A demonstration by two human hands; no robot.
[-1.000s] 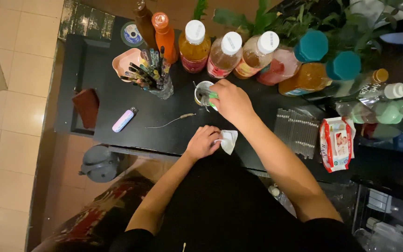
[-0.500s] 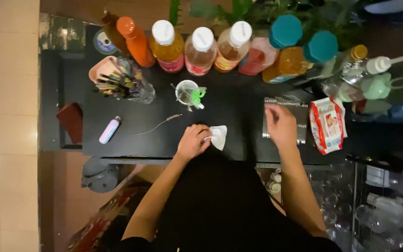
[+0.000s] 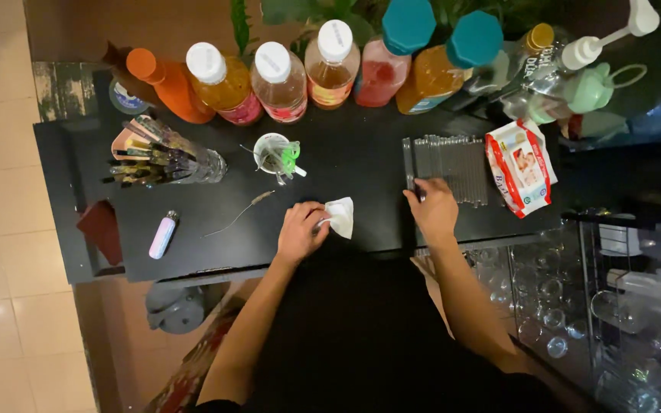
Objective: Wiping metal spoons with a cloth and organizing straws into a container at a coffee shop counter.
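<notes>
the left hand [image 3: 301, 229] has its fingers curled around one corner of a small white folded cloth [image 3: 340, 216], which lies on the black table [image 3: 346, 160] just beside the knuckles, near the front edge. the right hand [image 3: 431, 210] rests on the lower left corner of a row of clear glass straws [image 3: 447, 168] laid side by side on the table; its fingers bend down onto the near ends of the straws, and whether they pinch one or only press on them cannot be told.

between the hands and a little further back stands a small white cup [image 3: 272, 152] with a few thin tools and a green-handled piece in it. a thin wire brush [image 3: 240, 214] lies on the table left of the left hand, and further left a small pale purple lighter [image 3: 163, 235]. a glass jar [image 3: 193, 163] lying on its side holds a bundle of dark sticks that fan out to the left.

right of the straws, touching their edge, lies a white and red pack of wipes [image 3: 523, 169].

along the back edge stand three clear bottles with white caps [image 3: 278, 82], holding amber and pinkish liquid. left of them is an orange bottle [image 3: 168, 90]. right of them are two jars with teal lids [image 3: 441, 57], one with red liquid and one with orange. further right are a pump bottle [image 3: 594, 46] and a pale green pitcher [image 3: 594, 88].
</notes>
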